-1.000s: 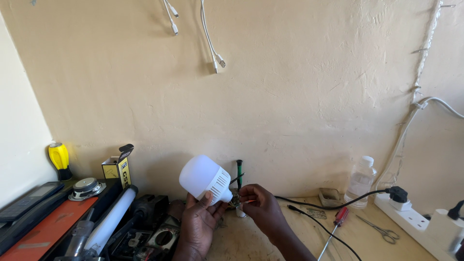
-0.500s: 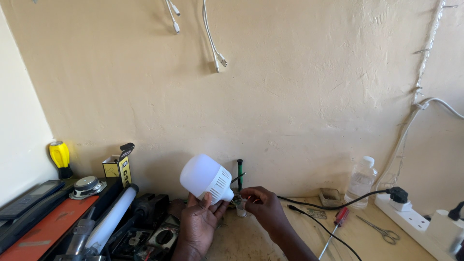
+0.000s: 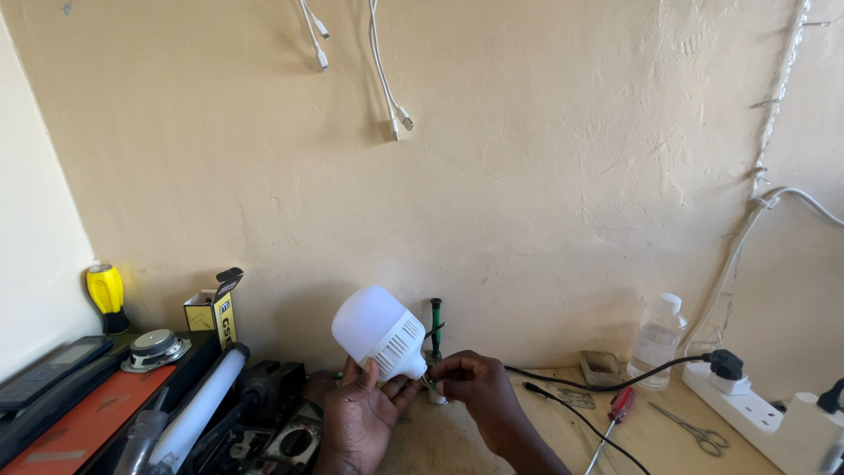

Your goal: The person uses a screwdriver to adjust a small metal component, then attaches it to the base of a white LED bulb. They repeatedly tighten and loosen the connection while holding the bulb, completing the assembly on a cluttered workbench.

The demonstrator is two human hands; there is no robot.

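A large white bulb (image 3: 378, 332) with a vented neck is cradled in my left hand (image 3: 360, 413), dome pointing up and left. At the bulb's base, the fingertips of my right hand (image 3: 475, 391) pinch thin wires (image 3: 428, 380). A green-handled tool (image 3: 435, 321) stands upright against the wall just behind the bulb. Both hands hover over the wooden bench near its back edge.
Left: a white tube lamp (image 3: 198, 409), a small speaker (image 3: 155, 347), an open yellow box (image 3: 215, 308), a yellow-handled tool (image 3: 107, 295), dark devices. Right: a red screwdriver (image 3: 615, 413), scissors (image 3: 699, 433), a clear bottle (image 3: 658, 339), a white power strip (image 3: 774, 418) with black plugs. White cables (image 3: 387, 88) hang from the wall.
The bulb and both hands stay almost in place; my right fingers have shifted slightly at the bulb's base.
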